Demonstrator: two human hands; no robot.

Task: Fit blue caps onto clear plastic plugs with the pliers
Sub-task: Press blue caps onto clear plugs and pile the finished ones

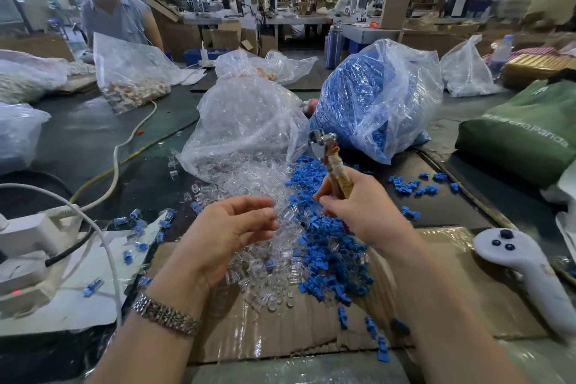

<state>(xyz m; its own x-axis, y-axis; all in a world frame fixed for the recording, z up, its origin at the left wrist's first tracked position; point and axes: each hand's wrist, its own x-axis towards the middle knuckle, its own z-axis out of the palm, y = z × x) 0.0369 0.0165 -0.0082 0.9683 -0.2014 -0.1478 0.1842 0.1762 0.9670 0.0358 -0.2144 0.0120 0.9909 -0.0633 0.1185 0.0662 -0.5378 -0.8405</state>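
Clear plastic plugs (274, 246) spill from an open transparent bag (246, 131) onto the bench; blue caps (330, 256) spill beside them from a second bag (380, 97); the right hand (364, 209) grips the pliers (330, 159), head raised; the left hand (230, 227) hovers over the plugs, fingers loosely curled, holding nothing visible.
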